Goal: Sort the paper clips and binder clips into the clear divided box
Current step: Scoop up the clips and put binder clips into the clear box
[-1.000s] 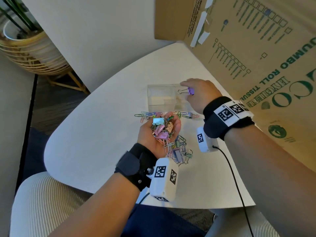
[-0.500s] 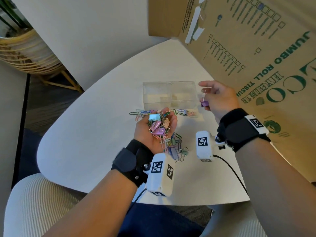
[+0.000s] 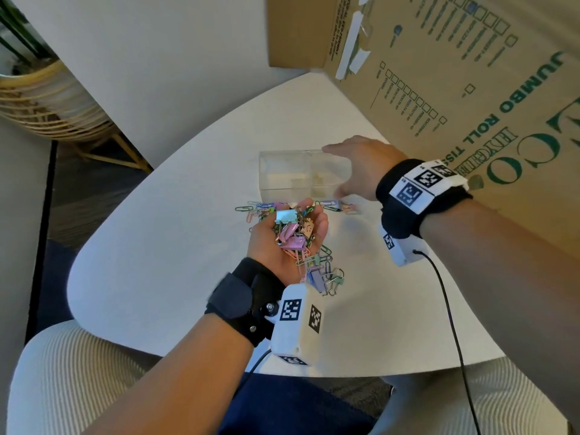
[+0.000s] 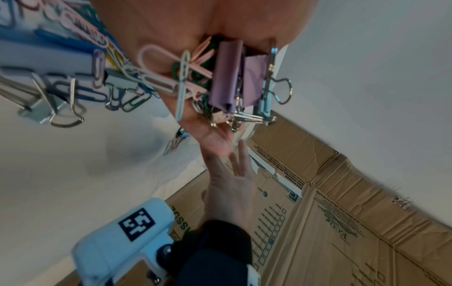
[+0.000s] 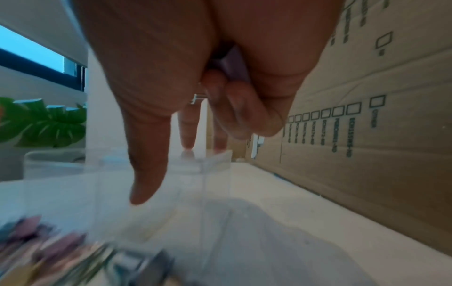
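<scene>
The clear divided box [image 3: 303,175] is seen standing on the white worktop [image 3: 163,246], just beyond a scatter of coloured paper clips [image 3: 326,268] and binder clips. A mixed heap of clips [image 3: 290,229] is cradled in the upturned left hand [image 3: 282,243], its grip cupped loosely around them; a lilac binder clip [image 4: 228,77] is shown near the palm in the left wrist view. The right hand [image 3: 357,164] is held at the box's right end, forefinger and thumb spread over the right compartment, while a purple binder clip [image 5: 233,63] is kept tucked under the curled last fingers [image 5: 247,110]. A large cardboard carton [image 3: 470,89] is seen along the right.
</scene>
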Demonstrator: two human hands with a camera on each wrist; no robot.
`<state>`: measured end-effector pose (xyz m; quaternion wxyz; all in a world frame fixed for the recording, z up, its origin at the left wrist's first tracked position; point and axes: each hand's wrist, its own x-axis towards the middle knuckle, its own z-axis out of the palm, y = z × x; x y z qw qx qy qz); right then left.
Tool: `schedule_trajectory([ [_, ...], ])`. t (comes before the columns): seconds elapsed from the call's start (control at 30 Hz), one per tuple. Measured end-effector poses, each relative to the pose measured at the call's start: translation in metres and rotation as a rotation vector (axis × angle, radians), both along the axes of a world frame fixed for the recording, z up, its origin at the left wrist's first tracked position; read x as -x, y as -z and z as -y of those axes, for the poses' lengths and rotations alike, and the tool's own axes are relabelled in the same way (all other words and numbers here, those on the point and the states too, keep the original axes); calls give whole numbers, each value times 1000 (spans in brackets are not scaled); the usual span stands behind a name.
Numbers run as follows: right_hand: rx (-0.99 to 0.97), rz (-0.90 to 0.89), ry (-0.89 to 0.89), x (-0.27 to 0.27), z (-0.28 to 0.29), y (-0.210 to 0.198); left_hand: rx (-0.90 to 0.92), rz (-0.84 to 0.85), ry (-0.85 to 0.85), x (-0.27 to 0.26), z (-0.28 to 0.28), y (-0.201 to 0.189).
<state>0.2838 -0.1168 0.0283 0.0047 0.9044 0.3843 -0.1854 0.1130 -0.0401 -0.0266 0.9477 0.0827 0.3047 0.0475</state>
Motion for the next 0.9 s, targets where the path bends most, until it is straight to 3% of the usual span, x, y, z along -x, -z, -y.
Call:
schedule_trajectory([
  [0.13, -75, -76, 86, -6, 6, -13, -2, 0, -7, 3, -2, 2],
  [0.27, -397, -195, 220, -17, 6, -25, 9, -10, -12, 4, -3, 1],
  [0.37, -518, -72, 285, -26, -3, -26, 1, -19, -19, 5, -4, 4],
  [0.5, -564, 102, 178, -18, -18, -25, -17, -38, -35, 8, -9, 6],
  [0.57, -582, 63, 150, -5, -25, -22, -36, -40, -42, 10, -13, 5],
  [0.73, -289, -84, 75, 21, -26, -4, -100, -31, -39, 10, -18, 2],
  [0.9, -434, -156, 213, 34, -12, 4, -61, -16, -45, 10, -20, 5],
])
